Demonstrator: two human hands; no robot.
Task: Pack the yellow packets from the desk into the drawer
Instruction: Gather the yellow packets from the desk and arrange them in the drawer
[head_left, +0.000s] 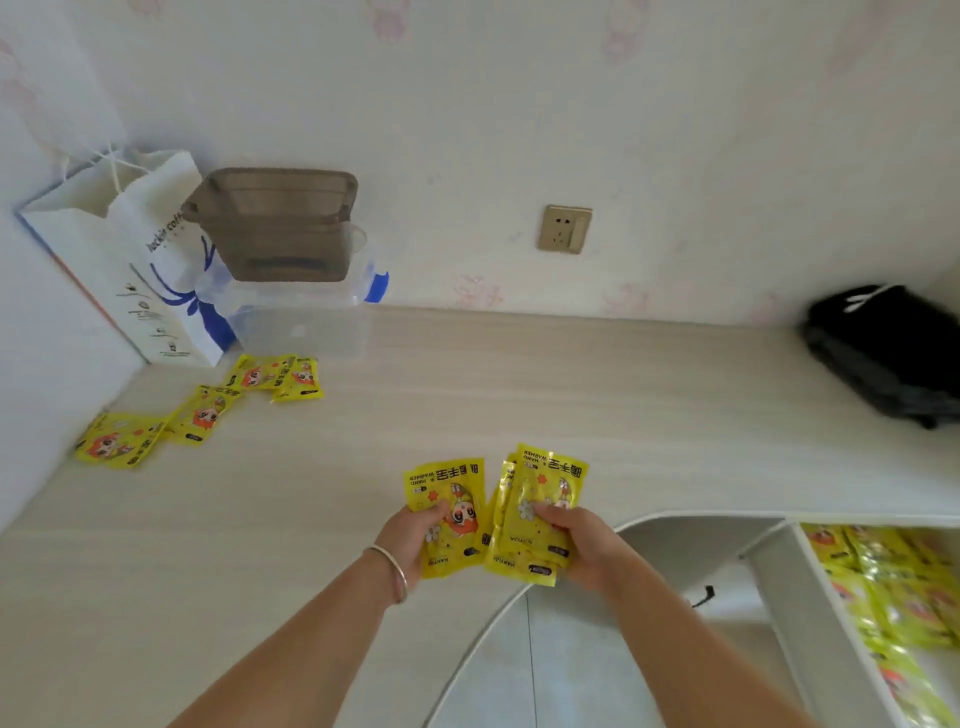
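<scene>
My left hand (415, 540) gripped one packet (447, 514), my right hand (576, 545) a fanned stack (540, 514), probably gathered for the open drawer (779, 571) (already part-filled); more packets (208, 410) lay on the desk (571, 395).

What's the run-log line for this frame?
left hand: holds one packet | right hand: holds packet stack | desk: loose packets far left | drawer: open, part filled

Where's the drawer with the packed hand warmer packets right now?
In the head view, the open drawer is at lower right, below the desk edge, right of the right hand.
</scene>
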